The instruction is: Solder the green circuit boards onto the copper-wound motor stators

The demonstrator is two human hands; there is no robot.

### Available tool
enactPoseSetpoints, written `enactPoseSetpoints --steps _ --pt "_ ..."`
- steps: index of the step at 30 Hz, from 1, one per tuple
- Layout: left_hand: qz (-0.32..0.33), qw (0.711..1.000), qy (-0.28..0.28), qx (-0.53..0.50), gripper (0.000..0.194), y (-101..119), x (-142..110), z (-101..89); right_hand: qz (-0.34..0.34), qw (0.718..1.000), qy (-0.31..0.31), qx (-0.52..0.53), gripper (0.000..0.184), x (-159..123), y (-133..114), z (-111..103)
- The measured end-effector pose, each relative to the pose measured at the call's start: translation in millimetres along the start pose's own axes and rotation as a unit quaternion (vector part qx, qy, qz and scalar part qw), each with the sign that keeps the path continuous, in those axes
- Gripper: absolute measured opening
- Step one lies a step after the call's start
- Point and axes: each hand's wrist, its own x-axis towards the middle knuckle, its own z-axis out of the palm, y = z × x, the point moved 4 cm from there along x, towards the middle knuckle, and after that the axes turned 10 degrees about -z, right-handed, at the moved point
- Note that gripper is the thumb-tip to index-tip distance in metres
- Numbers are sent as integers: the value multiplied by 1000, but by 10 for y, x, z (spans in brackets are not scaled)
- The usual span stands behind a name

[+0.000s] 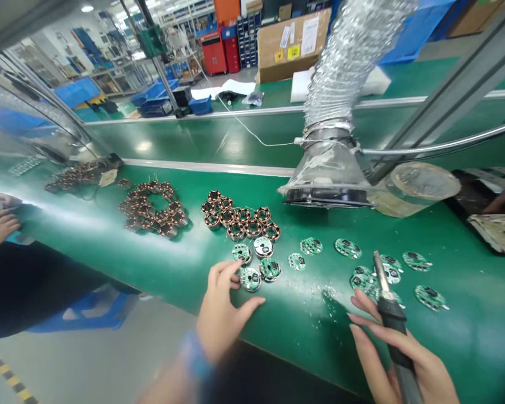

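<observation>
My left hand (pixel 223 308) reaches over the green bench top with its thumb spread away from the fingers. Its fingertips are at the edge of a coil stator topped with a round circuit board (pixel 251 279); whether they touch it I cannot tell. Beside that one sit three more board-topped stators, among them a green one (pixel 270 269). A soldering iron (pixel 394 322) lies in my right hand (pixel 416 359), its tip pointing up and away over loose round circuit boards (pixel 363 278). Bare copper-wound stators (pixel 243 215) stand grouped just behind.
A fume extraction hood (pixel 328 168) on a silver duct hangs over the bench. Right of it are a cloudy round container (pixel 418 188) and a dark box (pixel 494 207). More stators (pixel 151 207) stand left. Another person's hands (pixel 0 221) are at the far left edge.
</observation>
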Motion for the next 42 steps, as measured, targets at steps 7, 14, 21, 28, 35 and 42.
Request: enactPoseSetpoints --steps 7,14,21,28,35,42 --pt "142 957 18 252 29 -103 847 -276 -71 983 -79 -150 29 132 278 -18" --pt "217 925 31 310 7 -176 946 -309 -24 986 -41 -161 16 177 564 -260" --pt "214 962 52 162 11 68 114 -547 -41 975 -166 -143 12 174 712 -252" --pt "276 932 -212 102 20 448 -257 225 -99 956 -240 -135 4 278 841 -191" --pt "153 976 -145 -51 23 270 -283 180 -83 982 -157 -59 26 271 400 -105" --pt "-19 978 -116 -173 19 196 -324 208 -42 995 -90 -13 32 61 -336 358"
